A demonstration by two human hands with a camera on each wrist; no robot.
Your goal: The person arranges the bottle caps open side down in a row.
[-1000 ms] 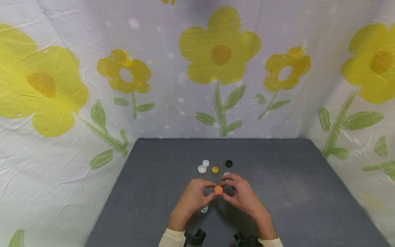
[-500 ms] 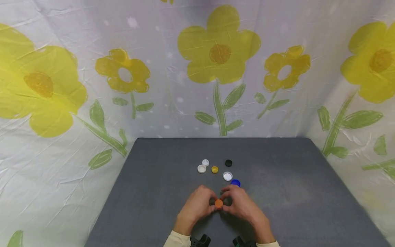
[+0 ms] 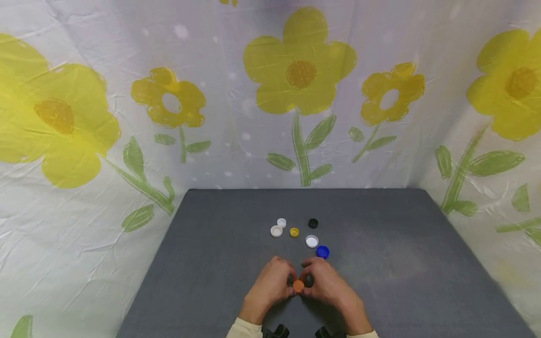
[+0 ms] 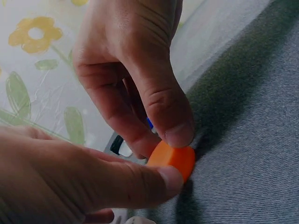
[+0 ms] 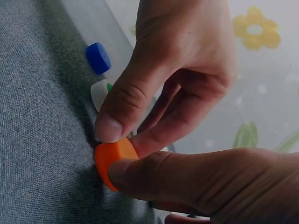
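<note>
An orange bottle cap (image 3: pixel 298 286) is pinched between both hands low in the middle of the head view. My left hand (image 3: pixel 272 283) grips it from the left with thumb and fingers, and my right hand (image 3: pixel 327 283) from the right. Both wrist views show the thumbs pressing on the cap's side, close to the cloth; whether it touches the surface I cannot tell. Just beyond the right hand lies a blue cap (image 3: pixel 322 252). Past the left hand, the right wrist view shows another blue cap (image 5: pixel 98 58) and a white cap with green (image 5: pixel 99 93), which the head view hides.
Farther back on the dark grey table (image 3: pixel 220 244) lie a white cap (image 3: pixel 312 241), a yellow cap (image 3: pixel 294 232), a black cap (image 3: pixel 313 223) and two more white caps, one being a larger cap (image 3: pixel 276 231). A flowered curtain (image 3: pixel 236 150) hangs behind.
Both hands have come down and nearer to the body with the orange cap between them. The blue and white caps beyond the right hand have come into full view.
</note>
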